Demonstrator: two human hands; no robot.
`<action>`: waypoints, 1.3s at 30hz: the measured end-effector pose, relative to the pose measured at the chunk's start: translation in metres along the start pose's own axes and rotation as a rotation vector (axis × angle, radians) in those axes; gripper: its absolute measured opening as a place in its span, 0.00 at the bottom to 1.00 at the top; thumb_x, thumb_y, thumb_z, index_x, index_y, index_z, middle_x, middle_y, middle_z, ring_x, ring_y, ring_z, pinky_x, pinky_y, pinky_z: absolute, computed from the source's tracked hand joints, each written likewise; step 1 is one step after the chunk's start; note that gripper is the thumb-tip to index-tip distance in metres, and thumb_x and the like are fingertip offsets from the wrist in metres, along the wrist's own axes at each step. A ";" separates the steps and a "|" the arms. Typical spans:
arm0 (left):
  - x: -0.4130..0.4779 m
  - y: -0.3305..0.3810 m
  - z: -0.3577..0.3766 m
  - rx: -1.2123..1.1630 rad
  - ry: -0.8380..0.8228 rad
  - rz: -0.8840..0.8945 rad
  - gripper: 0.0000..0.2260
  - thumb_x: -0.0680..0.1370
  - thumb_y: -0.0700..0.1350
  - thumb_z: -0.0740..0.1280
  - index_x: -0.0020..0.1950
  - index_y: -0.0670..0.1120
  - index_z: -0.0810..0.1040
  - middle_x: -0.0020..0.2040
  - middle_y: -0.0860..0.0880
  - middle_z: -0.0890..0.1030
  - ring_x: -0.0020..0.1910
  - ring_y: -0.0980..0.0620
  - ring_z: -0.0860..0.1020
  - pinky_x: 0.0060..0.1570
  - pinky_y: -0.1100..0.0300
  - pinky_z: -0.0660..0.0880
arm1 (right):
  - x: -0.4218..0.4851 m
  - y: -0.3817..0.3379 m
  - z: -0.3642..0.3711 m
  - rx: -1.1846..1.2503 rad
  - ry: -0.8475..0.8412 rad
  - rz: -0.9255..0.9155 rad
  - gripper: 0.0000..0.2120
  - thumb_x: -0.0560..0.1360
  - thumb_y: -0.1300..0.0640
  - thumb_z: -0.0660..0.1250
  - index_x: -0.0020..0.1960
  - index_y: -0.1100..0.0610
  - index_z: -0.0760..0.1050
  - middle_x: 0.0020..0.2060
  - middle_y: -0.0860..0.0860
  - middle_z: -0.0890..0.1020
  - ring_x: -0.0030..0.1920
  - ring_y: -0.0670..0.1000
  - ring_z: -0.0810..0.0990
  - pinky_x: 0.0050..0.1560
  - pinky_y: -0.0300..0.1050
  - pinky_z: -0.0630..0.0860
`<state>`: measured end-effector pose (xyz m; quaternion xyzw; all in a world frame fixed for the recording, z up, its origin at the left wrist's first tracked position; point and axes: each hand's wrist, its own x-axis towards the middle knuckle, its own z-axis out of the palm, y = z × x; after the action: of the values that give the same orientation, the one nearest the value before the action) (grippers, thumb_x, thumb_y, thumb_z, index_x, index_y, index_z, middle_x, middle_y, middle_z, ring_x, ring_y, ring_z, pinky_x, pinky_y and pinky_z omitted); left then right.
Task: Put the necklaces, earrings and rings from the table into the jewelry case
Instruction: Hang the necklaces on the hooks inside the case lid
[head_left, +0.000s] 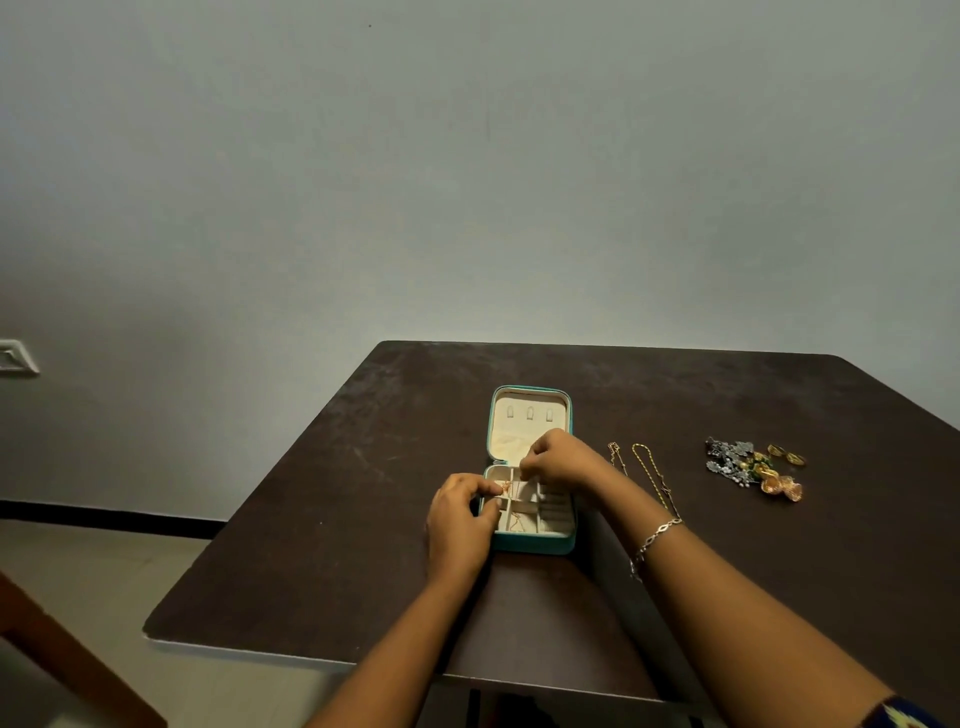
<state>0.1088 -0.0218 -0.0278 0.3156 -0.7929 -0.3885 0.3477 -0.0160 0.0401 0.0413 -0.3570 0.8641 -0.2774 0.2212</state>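
Pinching a rose-gold necklace between them, the left hand and right hand lower it into the open jewelry case. The fine chain could snag a divider or knot. Two chains and the earrings lie at the case's three o'clock.

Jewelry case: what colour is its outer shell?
The jewelry case is teal outside, cream inside; the head view shows it best.

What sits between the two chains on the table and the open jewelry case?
Nothing on the table. The two chains lie just right of the jewelry case, lid open. Only the right hand, pinching a rose-gold necklace in the tray with the left hand, and its forearm cross that gap.
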 end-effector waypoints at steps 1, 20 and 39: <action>0.000 0.000 0.000 0.000 -0.001 0.000 0.06 0.72 0.38 0.69 0.40 0.50 0.79 0.46 0.54 0.77 0.48 0.54 0.76 0.44 0.61 0.70 | -0.003 0.000 -0.004 0.046 0.002 -0.010 0.09 0.71 0.60 0.66 0.32 0.58 0.76 0.34 0.54 0.76 0.36 0.50 0.73 0.39 0.44 0.68; 0.009 0.008 -0.011 -0.132 0.078 0.085 0.09 0.74 0.37 0.66 0.46 0.51 0.79 0.48 0.53 0.79 0.51 0.51 0.77 0.49 0.55 0.75 | -0.046 -0.041 -0.058 0.609 -0.116 -0.179 0.10 0.75 0.66 0.56 0.39 0.60 0.72 0.29 0.54 0.83 0.35 0.53 0.81 0.34 0.38 0.69; 0.024 0.060 -0.064 -0.553 -0.108 0.008 0.07 0.76 0.34 0.64 0.43 0.43 0.79 0.38 0.47 0.81 0.33 0.59 0.79 0.38 0.63 0.76 | -0.060 -0.058 -0.087 0.627 -0.083 -0.183 0.08 0.77 0.63 0.59 0.39 0.59 0.71 0.26 0.53 0.70 0.26 0.49 0.70 0.32 0.41 0.73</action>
<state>0.1325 -0.0362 0.0593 0.1843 -0.6754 -0.6049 0.3794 0.0007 0.0780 0.1545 -0.3589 0.6910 -0.5338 0.3297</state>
